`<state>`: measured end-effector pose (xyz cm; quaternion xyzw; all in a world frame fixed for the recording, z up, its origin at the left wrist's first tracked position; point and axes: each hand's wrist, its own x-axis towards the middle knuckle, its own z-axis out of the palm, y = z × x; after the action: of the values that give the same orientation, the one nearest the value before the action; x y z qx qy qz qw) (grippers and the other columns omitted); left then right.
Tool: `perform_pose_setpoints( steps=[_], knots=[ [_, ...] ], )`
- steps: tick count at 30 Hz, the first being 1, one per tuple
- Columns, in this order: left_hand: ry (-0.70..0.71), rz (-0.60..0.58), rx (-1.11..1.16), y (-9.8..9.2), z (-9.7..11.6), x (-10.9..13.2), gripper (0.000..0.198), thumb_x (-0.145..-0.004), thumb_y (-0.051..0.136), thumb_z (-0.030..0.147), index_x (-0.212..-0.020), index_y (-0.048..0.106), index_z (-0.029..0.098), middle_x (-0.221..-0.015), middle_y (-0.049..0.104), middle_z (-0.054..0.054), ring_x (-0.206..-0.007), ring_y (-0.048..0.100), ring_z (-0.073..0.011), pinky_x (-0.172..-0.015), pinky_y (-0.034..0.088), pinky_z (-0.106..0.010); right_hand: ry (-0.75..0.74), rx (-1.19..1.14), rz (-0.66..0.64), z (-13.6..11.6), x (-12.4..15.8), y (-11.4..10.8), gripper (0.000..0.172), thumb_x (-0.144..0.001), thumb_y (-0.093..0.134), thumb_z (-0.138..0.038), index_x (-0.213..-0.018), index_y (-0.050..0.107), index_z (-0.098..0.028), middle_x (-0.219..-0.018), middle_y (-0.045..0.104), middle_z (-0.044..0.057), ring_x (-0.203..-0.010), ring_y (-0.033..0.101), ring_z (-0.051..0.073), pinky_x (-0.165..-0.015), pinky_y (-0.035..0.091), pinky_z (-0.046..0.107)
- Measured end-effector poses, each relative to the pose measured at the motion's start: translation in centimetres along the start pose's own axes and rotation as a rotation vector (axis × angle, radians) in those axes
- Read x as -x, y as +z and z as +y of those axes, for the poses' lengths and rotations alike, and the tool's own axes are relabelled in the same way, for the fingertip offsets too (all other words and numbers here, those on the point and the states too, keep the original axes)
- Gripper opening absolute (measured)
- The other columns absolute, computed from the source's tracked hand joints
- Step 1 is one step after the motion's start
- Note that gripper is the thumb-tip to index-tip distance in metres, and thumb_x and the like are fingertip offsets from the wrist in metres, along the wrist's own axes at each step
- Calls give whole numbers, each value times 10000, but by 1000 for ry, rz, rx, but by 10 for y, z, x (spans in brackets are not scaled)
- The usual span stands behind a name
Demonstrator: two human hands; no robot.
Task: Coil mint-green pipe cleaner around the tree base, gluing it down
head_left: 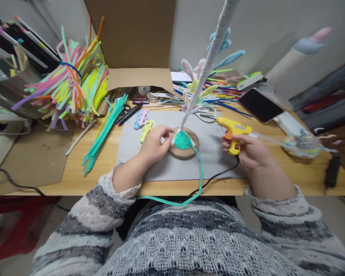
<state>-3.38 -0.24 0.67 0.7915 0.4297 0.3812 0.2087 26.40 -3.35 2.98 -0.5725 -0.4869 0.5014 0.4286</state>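
Leftward, the right hand (pixel 252 152) points a yellow glue gun (pixel 235 128).

On my feed: left hand (pixel 155 143) arched, right hand (pixel 251 151) gripping.
Left fingers (pixel 164 131) curve near the thumb; right fingers (pixel 243 139) curl inward.

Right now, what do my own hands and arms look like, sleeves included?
The left hand and right hand are ungloved. The left sleeve and right sleeve are knitted, striped in whitish, grey and darker grey with pale flecks, ending in uneven-edged cuffs.
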Motion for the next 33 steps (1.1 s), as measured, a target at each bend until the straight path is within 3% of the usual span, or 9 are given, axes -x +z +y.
perform_pose_setpoints(
  steps=[5, 8, 11, 14, 16, 21, 25, 29, 33],
  knots=[
    [71, -540, 85, 3, 56, 23, 301, -864, 592, 320, -1143, 584, 210, -891, 671, -50, -766, 616, -188, -685, 494, -327, 250, -124, -43, 21, -13, -17, 153, -715, 645, -301, -825, 627, -197, -752, 672, 64, -660, 639, 187, -610, 554, 345],
    [-4, -692, 88, 8, 77, 37, 534, -842, 642, 353, -1332, 488, 207, -1116, 661, -127, -990, 631, -269, -838, 518, -410, 211, 299, 13, 21, -18, -28, 303, -750, 661, -471, -656, 603, -189, -579, 618, 63, -532, 580, 184, -491, 462, 311],
    [-88, -741, 200, 20, 81, 46, 606, -837, 649, 324, -1394, 443, 208, -1336, 552, -168, -1231, 522, -318, -1032, 434, -505, 117, 956, 126, 10, -16, -31, 509, -740, 617, -641, -492, 542, -203, -450, 531, 57, -455, 492, 174, -439, 320, 287],
    [-225, -723, 472, 35, 76, 49, 522, -842, 636, 292, -1340, 495, 225, -1376, 537, -149, -1273, 503, -294, -1084, 390, -531, -11, 1260, 281, -4, -5, -18, 450, -813, 554, -585, -609, 630, -190, -596, 632, 105, -587, 580, 242, -500, 344, 315],
    [-401, -713, 728, 42, 74, 49, 416, -850, 616, 234, -1260, 547, 218, -1300, 601, -138, -1204, 570, -257, -1042, 447, -489, -219, 1204, 256, -11, 2, -4, 299, -874, 520, -421, -801, 687, -185, -755, 697, 112, -711, 630, 255, -581, 406, 333],
    [-878, -596, 1116, 40, 80, 52, 226, -823, 632, 144, -1042, 602, 188, -1030, 663, -92, -909, 681, -176, -758, 542, -304, -758, 877, -285, -18, -4, 30, 311, -898, 441, -161, -1082, 690, -184, -1127, 692, 110, -1041, 626, 207, -892, 461, 345],
    [-859, -611, 1248, 28, 84, 58, 422, -797, 641, 104, -1184, 533, 234, -979, 574, -38, -756, 662, -133, -729, 543, -309, -804, 965, -409, -15, -23, 45, 290, -911, 481, -161, -1094, 702, -206, -1222, 675, 86, -1151, 592, 219, -999, 393, 416],
    [-834, -712, 1226, 10, 82, 65, 764, -823, 615, 122, -1461, 246, 325, -1023, 525, -31, -688, 650, -112, -713, 548, -333, -776, 997, -435, -4, -29, 52, 280, -939, 474, -176, -1095, 700, -232, -1237, 672, 64, -1196, 575, 203, -1071, 298, 472],
    [-870, -882, 1062, -18, 78, 67, 715, -865, 572, 247, -1487, 229, 322, -989, 569, -28, -477, 503, -46, -466, 420, -222, -770, 919, -364, 11, -28, 54, 225, -913, 541, -184, -1056, 709, -229, -1196, 693, 69, -1183, 588, 193, -1094, 273, 485]
  ],
)
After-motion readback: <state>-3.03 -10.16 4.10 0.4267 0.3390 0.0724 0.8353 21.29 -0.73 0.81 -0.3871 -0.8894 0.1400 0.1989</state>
